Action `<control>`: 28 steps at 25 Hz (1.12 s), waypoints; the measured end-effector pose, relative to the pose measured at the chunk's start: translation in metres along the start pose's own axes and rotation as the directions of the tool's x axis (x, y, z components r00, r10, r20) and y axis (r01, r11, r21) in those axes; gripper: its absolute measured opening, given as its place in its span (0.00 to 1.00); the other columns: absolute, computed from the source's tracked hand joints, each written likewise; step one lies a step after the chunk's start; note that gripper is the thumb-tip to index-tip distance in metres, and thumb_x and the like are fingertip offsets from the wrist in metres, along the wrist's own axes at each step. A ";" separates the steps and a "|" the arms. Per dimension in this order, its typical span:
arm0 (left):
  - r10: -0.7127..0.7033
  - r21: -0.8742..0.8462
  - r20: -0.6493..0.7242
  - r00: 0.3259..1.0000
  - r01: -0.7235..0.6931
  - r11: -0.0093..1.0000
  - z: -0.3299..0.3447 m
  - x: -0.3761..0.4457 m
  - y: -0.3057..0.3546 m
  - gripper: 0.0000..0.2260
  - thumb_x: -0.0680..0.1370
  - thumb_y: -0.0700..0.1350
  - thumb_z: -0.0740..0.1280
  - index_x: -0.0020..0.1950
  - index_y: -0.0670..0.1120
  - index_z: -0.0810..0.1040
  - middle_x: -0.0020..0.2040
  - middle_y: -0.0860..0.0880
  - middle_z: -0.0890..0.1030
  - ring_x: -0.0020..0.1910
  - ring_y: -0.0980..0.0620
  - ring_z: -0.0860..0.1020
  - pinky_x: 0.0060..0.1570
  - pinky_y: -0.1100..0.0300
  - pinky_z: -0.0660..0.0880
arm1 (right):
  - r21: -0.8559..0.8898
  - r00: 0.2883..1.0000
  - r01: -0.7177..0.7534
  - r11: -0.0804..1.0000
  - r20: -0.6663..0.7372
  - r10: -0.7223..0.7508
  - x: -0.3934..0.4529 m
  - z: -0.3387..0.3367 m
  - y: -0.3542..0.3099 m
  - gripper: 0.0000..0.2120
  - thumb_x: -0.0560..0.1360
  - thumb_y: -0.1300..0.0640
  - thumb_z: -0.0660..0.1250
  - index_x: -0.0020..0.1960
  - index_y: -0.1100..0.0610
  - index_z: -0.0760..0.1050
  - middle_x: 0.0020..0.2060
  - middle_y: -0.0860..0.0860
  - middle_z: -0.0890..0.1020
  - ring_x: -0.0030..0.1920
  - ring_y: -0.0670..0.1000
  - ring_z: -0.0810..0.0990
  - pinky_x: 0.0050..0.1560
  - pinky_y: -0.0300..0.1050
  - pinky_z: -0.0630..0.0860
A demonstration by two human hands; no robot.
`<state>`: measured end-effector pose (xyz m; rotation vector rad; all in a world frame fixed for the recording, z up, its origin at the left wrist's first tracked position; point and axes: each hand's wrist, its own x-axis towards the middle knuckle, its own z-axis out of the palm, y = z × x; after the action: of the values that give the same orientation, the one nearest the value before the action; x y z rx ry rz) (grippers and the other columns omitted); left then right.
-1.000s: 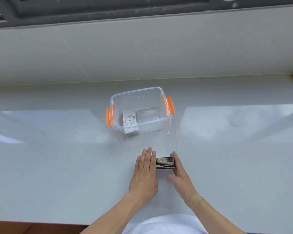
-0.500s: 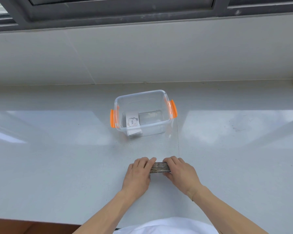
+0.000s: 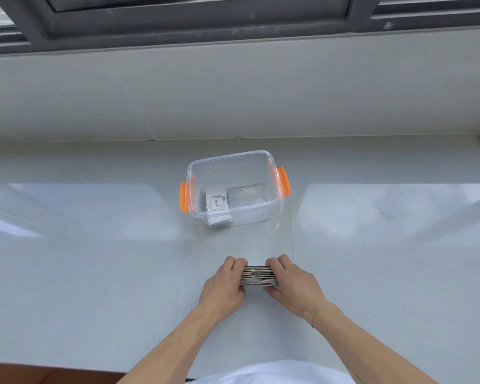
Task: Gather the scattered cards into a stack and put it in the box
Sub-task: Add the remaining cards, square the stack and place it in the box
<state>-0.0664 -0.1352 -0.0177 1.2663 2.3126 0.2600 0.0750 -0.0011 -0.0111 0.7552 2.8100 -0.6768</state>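
Two bare hands clamp a thick stack of cards [image 3: 258,275] from either end near the tabletop's [image 3: 94,259] front edge; left hand [image 3: 224,284] and right hand [image 3: 294,284] have fingers curled shut over its striped edges. Behind, toward the back edge, stands a clear rectangular plastic box [image 3: 233,189] with orange latches, holding a few white cards [image 3: 217,202].

The box [image 3: 234,189] stands on the counter [image 3: 94,259], near its middle, in front of the wall. Inside the box, a card [image 3: 217,202] lies toward its left side. The stack of cards [image 3: 258,275] sits on the counter nearer the person, apart from the box. The left hand [image 3: 225,285] is at the stack's left end, the right hand [image 3: 294,285] at its right end.
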 end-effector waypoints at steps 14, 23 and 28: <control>-0.034 0.082 -0.049 0.998 0.038 0.996 0.004 0.003 0.004 0.17 0.72 0.42 0.63 0.59 0.49 0.66 0.55 0.49 0.71 0.52 0.44 0.73 0.42 0.51 0.72 | 0.036 0.999 -0.018 0.999 -0.026 0.019 -0.002 0.012 0.003 0.19 0.73 0.42 0.63 0.61 0.48 0.65 0.52 0.46 0.71 0.47 0.53 0.78 0.35 0.51 0.77; -0.005 0.162 0.026 1.000 0.000 0.987 -0.008 0.009 0.002 0.16 0.72 0.43 0.63 0.59 0.50 0.66 0.56 0.48 0.72 0.54 0.44 0.74 0.43 0.52 0.68 | -0.131 0.990 0.125 0.983 -0.041 -0.132 0.005 -0.005 0.001 0.18 0.75 0.41 0.60 0.63 0.44 0.67 0.48 0.46 0.78 0.49 0.55 0.73 0.45 0.49 0.67; 0.014 -0.222 0.141 0.990 0.018 0.975 -0.041 0.010 0.004 0.21 0.67 0.45 0.67 0.58 0.54 0.66 0.54 0.52 0.76 0.53 0.51 0.75 0.48 0.53 0.76 | 0.218 0.995 0.011 0.976 0.095 -0.032 0.000 -0.039 0.008 0.18 0.71 0.36 0.62 0.59 0.37 0.65 0.45 0.41 0.78 0.47 0.47 0.74 0.42 0.46 0.69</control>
<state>-0.0881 -0.1219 0.0157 1.1321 2.0987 0.4038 0.0775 0.0229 0.0207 0.7049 2.6880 -1.0088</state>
